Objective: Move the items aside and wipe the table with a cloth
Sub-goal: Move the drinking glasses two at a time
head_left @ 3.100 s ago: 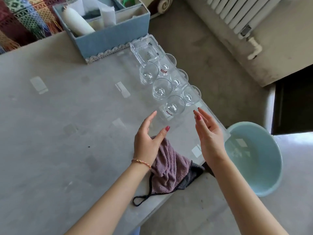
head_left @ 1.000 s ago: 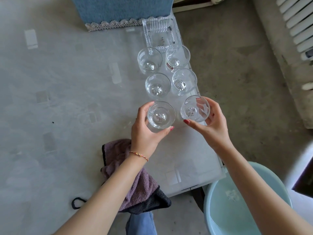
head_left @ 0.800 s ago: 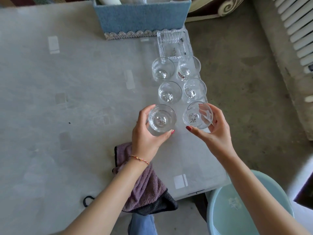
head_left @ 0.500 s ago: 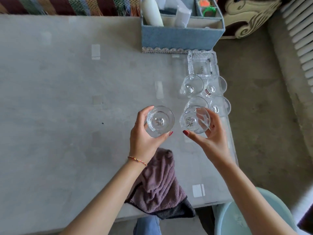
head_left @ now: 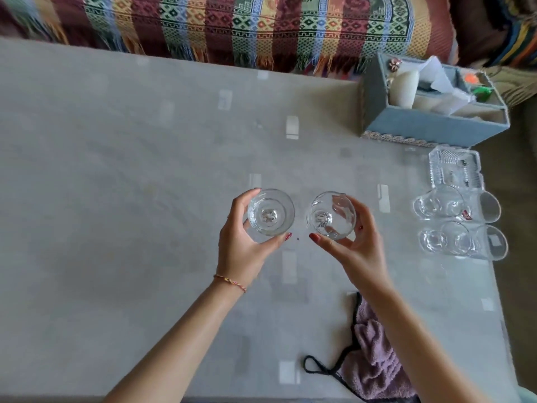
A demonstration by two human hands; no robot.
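Meanwhile, a glass in each hand

Her left hand [head_left: 244, 248] was wrapped around one glass [head_left: 271, 212], her right hand [head_left: 356, 247] around another [head_left: 331, 215], both over the table [head_left: 116, 228]. Four more glasses [head_left: 453, 225] stood at three o'clock, below a glass dish [head_left: 454, 169]. At five o'clock lay the purple cloth [head_left: 374, 365].

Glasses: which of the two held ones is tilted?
The glass in the right hand: its mouth tips sideways. The left hand holds its glass upright.

Table [head_left: 116, 199] bare left; glasses [head_left: 453, 225], organizer box [head_left: 430, 129] crowd the right edge
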